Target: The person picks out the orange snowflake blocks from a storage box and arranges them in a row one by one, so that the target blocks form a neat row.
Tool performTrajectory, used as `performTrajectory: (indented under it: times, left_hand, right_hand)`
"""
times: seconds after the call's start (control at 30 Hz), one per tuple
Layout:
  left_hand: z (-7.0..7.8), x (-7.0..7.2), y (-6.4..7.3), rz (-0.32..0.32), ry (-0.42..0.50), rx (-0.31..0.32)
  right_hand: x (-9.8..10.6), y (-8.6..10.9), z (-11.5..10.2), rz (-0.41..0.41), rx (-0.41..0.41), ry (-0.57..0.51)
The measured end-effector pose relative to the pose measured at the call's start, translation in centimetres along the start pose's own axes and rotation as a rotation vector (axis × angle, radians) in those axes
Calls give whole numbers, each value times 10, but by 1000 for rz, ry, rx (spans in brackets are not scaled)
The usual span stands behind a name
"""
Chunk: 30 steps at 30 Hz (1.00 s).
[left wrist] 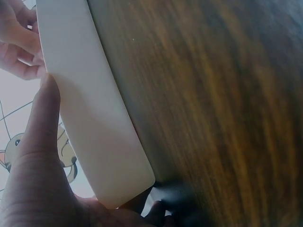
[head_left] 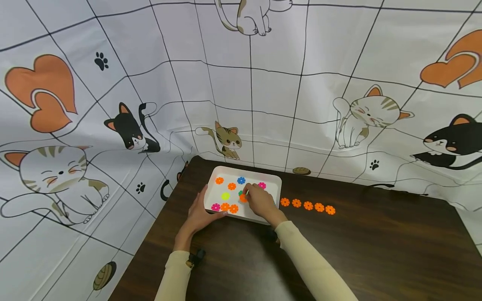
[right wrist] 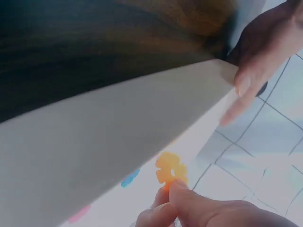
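A white shallow tray (head_left: 249,211) holds several small notched, flower-shaped plastic discs in orange, blue, pink, green and yellow. At its near left corner my left hand (head_left: 199,214) grips it, thumb along the front rim and fingers at the left side. The tray's smooth outer wall (left wrist: 97,109) fills much of the left wrist view. Over the tray's right half, my right hand (head_left: 260,202) pinches an orange notched disc (right wrist: 169,166) between thumb and fingertips. A green disc (head_left: 240,193) lies beside those fingertips, partly covered.
Right of the tray, several orange discs (head_left: 308,205) lie in a row on the dark wooden table (head_left: 376,234). Behind and to the left hangs a white sheet (head_left: 275,92) printed with cats, hearts and a grid.
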<state>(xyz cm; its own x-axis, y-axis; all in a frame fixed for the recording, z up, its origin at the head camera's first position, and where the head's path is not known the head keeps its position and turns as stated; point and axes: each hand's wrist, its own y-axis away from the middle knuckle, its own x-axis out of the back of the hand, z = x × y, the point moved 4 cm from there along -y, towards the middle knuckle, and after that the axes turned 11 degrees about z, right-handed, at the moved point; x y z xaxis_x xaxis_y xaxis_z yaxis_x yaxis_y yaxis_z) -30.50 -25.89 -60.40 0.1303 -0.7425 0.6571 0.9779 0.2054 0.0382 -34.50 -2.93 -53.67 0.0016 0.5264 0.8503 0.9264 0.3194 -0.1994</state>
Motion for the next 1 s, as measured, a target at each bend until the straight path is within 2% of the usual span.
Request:
performTrajectory:
  times: [0.47,0.7,1.0]
  left_hand:
    - [-1,-2,-4,-5,1,-18]
    - [-2,-3,-4,-5,9,-15]
    - [1,-3,-3,-8,18,-19]
  right_hand:
    - [33,18,29,85,-63,-63]
    - [51,28,50,109,-123,-85]
    - [67,44,71,148,-145,-94]
